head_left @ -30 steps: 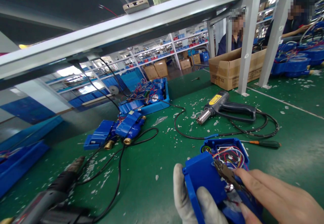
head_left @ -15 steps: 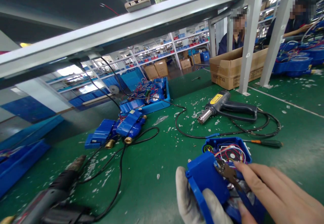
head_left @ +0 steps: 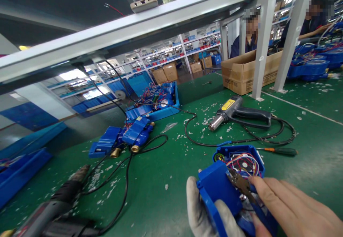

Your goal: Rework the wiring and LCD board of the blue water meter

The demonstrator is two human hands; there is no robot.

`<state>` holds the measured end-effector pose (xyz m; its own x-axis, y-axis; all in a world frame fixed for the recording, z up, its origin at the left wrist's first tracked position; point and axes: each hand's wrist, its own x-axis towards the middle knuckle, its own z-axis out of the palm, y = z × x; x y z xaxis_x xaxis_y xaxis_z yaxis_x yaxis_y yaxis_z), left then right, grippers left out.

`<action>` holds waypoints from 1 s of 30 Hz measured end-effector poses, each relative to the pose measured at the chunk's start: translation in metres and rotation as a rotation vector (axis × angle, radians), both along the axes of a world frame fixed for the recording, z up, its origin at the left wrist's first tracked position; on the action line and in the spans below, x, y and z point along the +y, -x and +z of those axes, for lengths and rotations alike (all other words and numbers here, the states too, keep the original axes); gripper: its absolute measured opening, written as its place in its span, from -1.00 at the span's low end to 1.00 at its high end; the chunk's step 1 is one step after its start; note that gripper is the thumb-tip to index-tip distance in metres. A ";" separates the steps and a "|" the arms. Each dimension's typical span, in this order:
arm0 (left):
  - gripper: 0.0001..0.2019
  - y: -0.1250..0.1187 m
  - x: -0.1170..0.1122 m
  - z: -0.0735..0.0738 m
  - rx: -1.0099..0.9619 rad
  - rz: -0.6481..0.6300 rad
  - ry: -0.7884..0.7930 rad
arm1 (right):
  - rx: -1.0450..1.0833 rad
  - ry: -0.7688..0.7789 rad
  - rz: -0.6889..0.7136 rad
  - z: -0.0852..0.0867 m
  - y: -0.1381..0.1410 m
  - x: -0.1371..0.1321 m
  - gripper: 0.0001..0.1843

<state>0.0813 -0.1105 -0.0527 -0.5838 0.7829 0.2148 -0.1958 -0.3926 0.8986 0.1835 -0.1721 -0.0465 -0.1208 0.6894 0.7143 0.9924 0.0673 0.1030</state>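
My left hand [head_left: 205, 213], in a white glove, is closed round the hinged lid and side of an open blue plastic housing [head_left: 223, 187] at the bottom of the view. Coloured wires [head_left: 242, 162] and a round part lie inside its open body. My right hand [head_left: 292, 210], bare, grips small dark pliers [head_left: 239, 183] whose jaws sit among the wires at the housing's middle.
On the green bench lie a heat gun [head_left: 237, 113] with a looping black cable, an orange-tipped screwdriver [head_left: 280, 151], blue valve units with brass fittings [head_left: 124, 138], a blue tray of wired parts [head_left: 158, 103], a cardboard box [head_left: 248, 70] and a second heat gun [head_left: 57, 203]. Two people work at the back right.
The housing and both hands shifted slightly; the pliers' jaws stay among the wires. Nothing else on the bench moved.
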 end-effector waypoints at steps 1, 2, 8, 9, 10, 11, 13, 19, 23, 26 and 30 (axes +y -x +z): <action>-0.59 0.000 0.000 0.001 0.003 0.003 -0.005 | -0.004 0.003 0.002 0.000 0.000 0.000 -0.59; -0.61 -0.001 0.000 0.003 0.013 0.008 -0.015 | -0.002 0.005 0.007 0.001 0.000 0.001 -0.59; -0.66 -0.012 -0.004 0.022 0.009 0.027 0.012 | 0.003 0.019 0.059 0.001 -0.003 0.002 -0.62; -0.67 -0.014 -0.005 0.025 -0.012 0.021 0.026 | -0.006 0.030 0.068 0.000 -0.005 0.002 -0.62; -0.67 -0.016 -0.006 0.028 -0.032 0.013 0.035 | -0.016 0.041 0.080 0.000 -0.006 0.002 -0.62; -0.67 -0.017 -0.007 0.030 -0.046 0.006 0.041 | -0.022 0.050 0.094 0.001 -0.007 0.001 -0.63; -0.66 -0.018 -0.007 0.032 -0.067 -0.007 0.058 | -0.015 0.069 0.106 0.002 -0.008 0.000 -0.63; -0.50 -0.013 -0.005 0.033 -0.161 -0.160 0.179 | 0.054 0.132 0.147 0.013 -0.016 -0.006 -0.64; -0.45 -0.014 -0.005 0.036 -0.210 -0.238 0.230 | 0.082 0.159 0.149 0.014 -0.018 -0.004 -0.63; -0.52 -0.018 -0.007 0.038 -0.185 -0.155 0.191 | 0.031 0.105 0.073 0.009 -0.013 -0.003 -0.57; -0.60 -0.017 -0.007 0.030 -0.071 -0.036 0.082 | 0.022 0.062 0.007 0.002 -0.005 -0.003 -0.45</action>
